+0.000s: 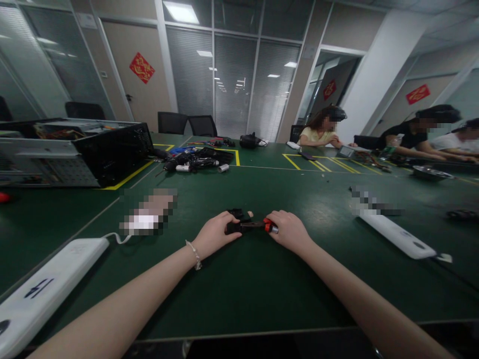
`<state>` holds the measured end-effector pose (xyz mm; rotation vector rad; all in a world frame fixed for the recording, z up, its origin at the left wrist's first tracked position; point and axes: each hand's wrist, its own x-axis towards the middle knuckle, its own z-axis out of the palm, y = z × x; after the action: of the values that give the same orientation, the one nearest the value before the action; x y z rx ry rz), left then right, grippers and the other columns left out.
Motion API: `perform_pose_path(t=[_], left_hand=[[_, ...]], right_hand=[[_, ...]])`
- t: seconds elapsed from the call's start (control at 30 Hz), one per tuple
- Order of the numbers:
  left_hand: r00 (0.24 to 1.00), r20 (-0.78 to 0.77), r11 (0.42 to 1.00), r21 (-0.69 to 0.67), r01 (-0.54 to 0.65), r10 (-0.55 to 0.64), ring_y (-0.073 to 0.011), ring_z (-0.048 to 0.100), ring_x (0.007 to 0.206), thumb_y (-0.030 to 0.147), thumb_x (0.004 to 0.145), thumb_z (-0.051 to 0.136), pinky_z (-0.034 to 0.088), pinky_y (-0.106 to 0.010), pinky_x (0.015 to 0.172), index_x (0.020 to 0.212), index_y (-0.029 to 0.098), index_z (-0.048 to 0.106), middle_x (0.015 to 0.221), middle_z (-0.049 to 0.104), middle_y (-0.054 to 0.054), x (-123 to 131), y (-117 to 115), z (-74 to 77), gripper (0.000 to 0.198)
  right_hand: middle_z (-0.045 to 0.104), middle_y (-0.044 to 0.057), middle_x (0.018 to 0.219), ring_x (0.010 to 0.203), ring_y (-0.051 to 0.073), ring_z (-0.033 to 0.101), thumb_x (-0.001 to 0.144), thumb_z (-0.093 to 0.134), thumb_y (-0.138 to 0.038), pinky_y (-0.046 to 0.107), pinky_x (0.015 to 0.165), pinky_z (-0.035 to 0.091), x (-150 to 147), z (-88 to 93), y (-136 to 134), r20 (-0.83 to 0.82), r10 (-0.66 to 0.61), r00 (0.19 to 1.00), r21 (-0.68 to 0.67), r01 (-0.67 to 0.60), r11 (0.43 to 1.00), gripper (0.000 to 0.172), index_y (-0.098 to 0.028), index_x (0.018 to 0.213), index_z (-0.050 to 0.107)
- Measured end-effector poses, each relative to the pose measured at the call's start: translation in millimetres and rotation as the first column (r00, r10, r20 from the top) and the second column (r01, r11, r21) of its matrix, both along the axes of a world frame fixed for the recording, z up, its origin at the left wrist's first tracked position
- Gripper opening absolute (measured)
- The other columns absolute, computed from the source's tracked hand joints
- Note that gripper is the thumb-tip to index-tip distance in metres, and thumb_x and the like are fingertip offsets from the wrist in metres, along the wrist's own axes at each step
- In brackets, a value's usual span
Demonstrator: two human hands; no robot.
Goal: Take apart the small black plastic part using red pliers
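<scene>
Both my hands meet over the green table in front of me. My left hand is closed around a small black part and wears a bead bracelet at the wrist. My right hand is closed on the red handle of a small screwdriver, whose shaft runs left into the black part. Another small black piece lies just behind my left hand.
A white power strip lies at the near left, another at the right. An open computer case stands at the far left, with cables and tools behind. Other people work at the far right, near a metal bowl.
</scene>
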<state>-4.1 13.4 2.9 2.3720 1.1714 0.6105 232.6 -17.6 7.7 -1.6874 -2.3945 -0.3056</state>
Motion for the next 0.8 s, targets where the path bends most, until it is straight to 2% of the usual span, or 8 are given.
perform_pose_path(t=[0.43, 0.8], left_hand=[[1.0, -0.012, 1.0, -0.012, -0.001, 0.001, -0.0147, 0.053, 0.068, 0.038, 0.072, 0.06, 0.041, -0.025, 0.057, 0.096, 0.022, 0.057, 0.093, 0.053, -0.001, 0.3, -0.2, 0.1, 0.029], [1.0, -0.015, 1.0, 0.008, -0.016, 0.016, -0.015, 0.053, 0.068, 0.038, 0.072, 0.06, 0.041, -0.026, 0.057, 0.095, 0.022, 0.058, 0.09, 0.053, -0.001, 0.4, -0.8, 0.4, 0.028]], right_hand=[[0.06, 0.004, 0.083, 0.075, 0.017, 0.052, 0.072, 0.053, -0.029, 0.029, 0.066, 0.04, 1.7, 1.1, -0.6, -0.007, 0.029, 1.0, 0.029, -0.029, 0.999, 0.019, -0.018, 0.087, 0.057], [0.06, 0.005, 0.085, 0.076, 0.017, 0.052, 0.069, 0.055, -0.023, 0.029, 0.066, 0.039, 1.4, 0.6, 0.2, 0.013, 0.015, 1.0, 0.02, -0.015, 1.0, 0.019, -0.019, 0.088, 0.057]])
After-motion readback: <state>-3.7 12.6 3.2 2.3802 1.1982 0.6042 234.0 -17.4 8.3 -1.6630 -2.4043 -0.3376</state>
